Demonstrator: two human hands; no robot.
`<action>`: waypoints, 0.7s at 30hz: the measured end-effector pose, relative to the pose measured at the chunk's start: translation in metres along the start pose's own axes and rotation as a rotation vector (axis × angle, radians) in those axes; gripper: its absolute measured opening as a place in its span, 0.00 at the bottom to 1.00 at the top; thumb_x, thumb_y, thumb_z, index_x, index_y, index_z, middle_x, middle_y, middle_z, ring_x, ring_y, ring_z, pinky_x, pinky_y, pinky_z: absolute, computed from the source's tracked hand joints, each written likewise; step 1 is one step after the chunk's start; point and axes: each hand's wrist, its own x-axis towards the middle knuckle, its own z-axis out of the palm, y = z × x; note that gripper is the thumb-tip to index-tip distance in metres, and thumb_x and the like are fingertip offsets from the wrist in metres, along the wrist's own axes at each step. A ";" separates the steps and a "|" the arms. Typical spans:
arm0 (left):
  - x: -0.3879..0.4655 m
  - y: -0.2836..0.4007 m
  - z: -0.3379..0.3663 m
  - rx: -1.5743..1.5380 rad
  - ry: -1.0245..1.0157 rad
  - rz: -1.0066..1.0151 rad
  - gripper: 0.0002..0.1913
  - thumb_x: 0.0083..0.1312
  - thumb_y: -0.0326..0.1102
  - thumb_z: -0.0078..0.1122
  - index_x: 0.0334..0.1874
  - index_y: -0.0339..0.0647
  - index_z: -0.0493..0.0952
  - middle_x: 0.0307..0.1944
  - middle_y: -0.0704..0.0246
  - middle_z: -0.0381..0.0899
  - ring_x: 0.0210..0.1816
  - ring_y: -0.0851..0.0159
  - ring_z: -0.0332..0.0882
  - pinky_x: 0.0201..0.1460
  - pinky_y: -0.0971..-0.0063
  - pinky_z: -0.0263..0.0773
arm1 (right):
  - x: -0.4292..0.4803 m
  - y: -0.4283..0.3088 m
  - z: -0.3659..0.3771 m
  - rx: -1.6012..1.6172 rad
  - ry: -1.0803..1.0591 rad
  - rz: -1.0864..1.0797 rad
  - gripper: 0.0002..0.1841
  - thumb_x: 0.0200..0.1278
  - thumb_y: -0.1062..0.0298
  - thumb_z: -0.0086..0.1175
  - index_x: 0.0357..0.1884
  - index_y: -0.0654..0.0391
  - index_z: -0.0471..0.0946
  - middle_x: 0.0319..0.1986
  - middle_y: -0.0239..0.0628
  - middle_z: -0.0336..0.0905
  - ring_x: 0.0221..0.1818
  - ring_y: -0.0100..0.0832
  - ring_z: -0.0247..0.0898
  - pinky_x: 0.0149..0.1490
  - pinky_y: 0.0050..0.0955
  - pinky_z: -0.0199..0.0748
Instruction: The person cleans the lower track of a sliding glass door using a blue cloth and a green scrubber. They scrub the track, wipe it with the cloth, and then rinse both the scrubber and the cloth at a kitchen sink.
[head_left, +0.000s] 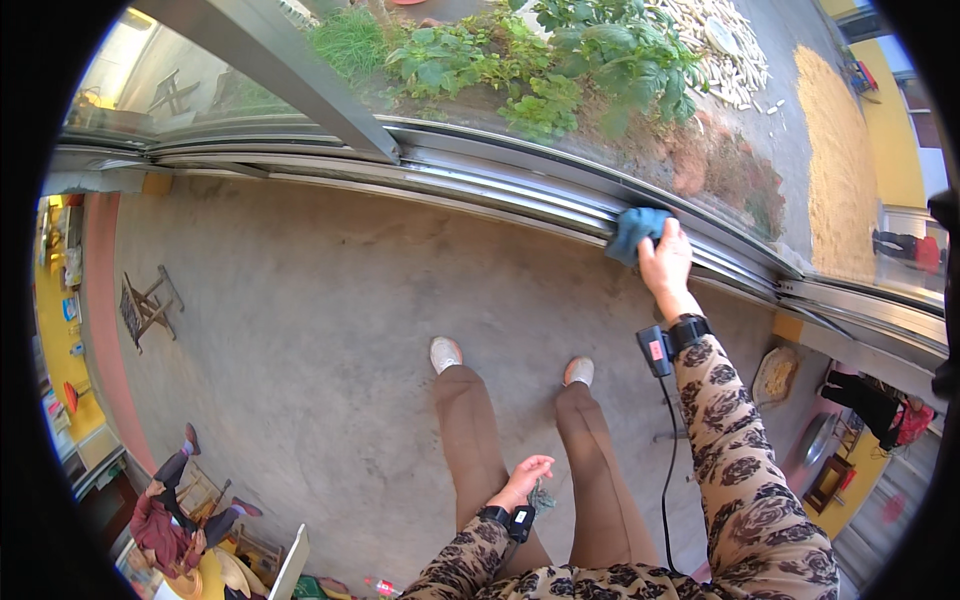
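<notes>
My right hand (666, 262) grips a blue cloth (637, 234) and presses it on the metal sliding-window track (517, 196), right of the middle. Part of the cloth is hidden behind my fingers. My left hand (526, 480) is held low in front of my thighs, away from the track, with its fingers curled. A greenish, stringy thing (541, 498) shows just beside that hand; whether the fingers hold it cannot be told. Both wrists wear black straps with small devices. An upright metal frame bar (330, 90) meets the track on the left.
Behind the glass are green plants (480, 60) and a heap of pale pieces (731, 52). A folding stool (146, 306) stands on the floor at left. A person (169, 517) sits at lower left, and another person (874, 409) is at far right. A cable hangs from my right wrist.
</notes>
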 end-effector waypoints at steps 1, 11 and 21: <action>-0.002 0.002 -0.001 -0.023 -0.030 0.019 0.09 0.67 0.39 0.56 0.47 0.48 0.78 0.31 0.77 0.76 0.36 0.78 0.69 0.41 0.81 0.61 | 0.006 -0.025 0.008 0.066 -0.038 0.011 0.14 0.47 0.66 0.55 0.34 0.60 0.68 0.31 0.52 0.74 0.37 0.56 0.70 0.44 0.49 0.68; -0.015 0.017 0.002 -0.118 -0.062 0.064 0.10 0.67 0.40 0.55 0.47 0.48 0.77 0.30 0.78 0.75 0.29 0.79 0.63 0.32 0.84 0.61 | 0.045 -0.181 0.009 0.477 -0.083 -0.197 0.14 0.47 0.71 0.58 0.39 0.61 0.74 0.38 0.46 0.74 0.44 0.50 0.69 0.52 0.42 0.68; -0.026 0.033 0.007 -0.166 -0.102 0.137 0.11 0.67 0.40 0.56 0.47 0.46 0.76 0.31 0.77 0.75 0.29 0.80 0.66 0.32 0.85 0.61 | 0.050 -0.207 -0.028 0.607 -0.191 -0.344 0.09 0.51 0.71 0.57 0.34 0.60 0.72 0.34 0.40 0.75 0.36 0.34 0.72 0.42 0.31 0.70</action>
